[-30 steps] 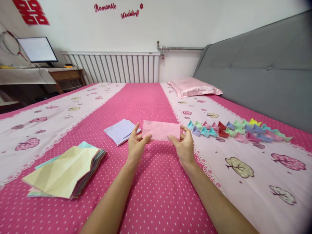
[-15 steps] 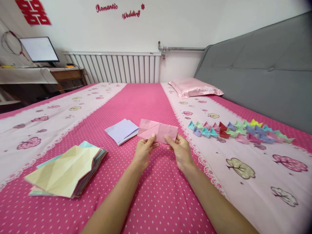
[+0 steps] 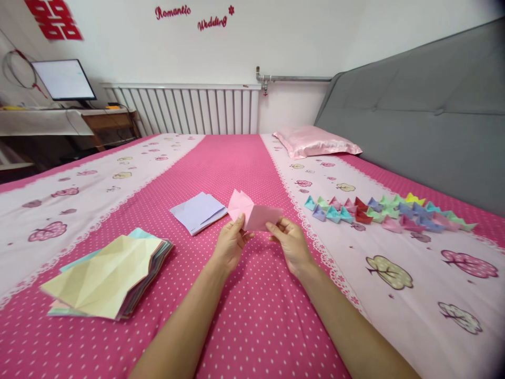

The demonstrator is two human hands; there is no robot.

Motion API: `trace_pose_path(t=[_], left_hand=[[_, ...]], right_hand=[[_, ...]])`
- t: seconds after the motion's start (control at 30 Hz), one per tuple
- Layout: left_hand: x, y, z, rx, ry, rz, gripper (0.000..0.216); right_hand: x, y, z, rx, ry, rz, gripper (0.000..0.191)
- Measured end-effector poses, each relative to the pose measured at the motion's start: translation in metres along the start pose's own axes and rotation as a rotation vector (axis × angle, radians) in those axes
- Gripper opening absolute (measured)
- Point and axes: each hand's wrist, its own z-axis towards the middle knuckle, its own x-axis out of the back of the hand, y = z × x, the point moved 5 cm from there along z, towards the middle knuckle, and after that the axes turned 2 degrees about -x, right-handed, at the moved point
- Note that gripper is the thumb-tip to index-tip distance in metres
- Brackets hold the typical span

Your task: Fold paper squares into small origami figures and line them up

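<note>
A sheet of pink origami paper point(image 3: 263, 217) is held up between both hands over the dotted pink bedspread. My left hand point(image 3: 231, 243) pinches its left part, where the paper bends upward into a raised, creased flap. At the lower right edge my right hand point(image 3: 291, 242) grips it between thumb and fingers. Just left of the paper lies a small stack of lilac-topped square sheets point(image 3: 198, 211). Nearer to me on the left rests a thick pile of creased paper point(image 3: 106, 273), with a pale yellow sheet on top.
Rows of small folded paper boats point(image 3: 389, 215) in many colours stand on the right side of the bed. A pink pillow point(image 3: 315, 142) lies farther back beside the grey headboard point(image 3: 422, 100). A radiator point(image 3: 185, 109) and a desk with a monitor point(image 3: 64, 80) are behind.
The pink paper was a flat rectangle held level. Its left part is now bent up with flaps standing apart, and my left hand has shifted slightly left.
</note>
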Motion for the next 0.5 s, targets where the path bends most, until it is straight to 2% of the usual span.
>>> trace_pose_path(t=[0.23, 0.33, 0.5], left_hand=[[-0.003, -0.001, 0.001, -0.003, -0.034, 0.038, 0.035], [-0.004, -0.001, -0.001, 0.024, -0.059, 0.054, 0.036], [-0.015, -0.003, -0.010, 0.105, -0.273, 0.187, 0.032]], right_hand=[[-0.006, -0.008, -0.003, 0.107, -0.102, -0.101, 0.018], [-0.012, -0.017, -0.006, 0.214, -0.150, -0.165, 0.015], [-0.015, -0.025, -0.011, 0.334, -0.180, -0.240, 0.014]])
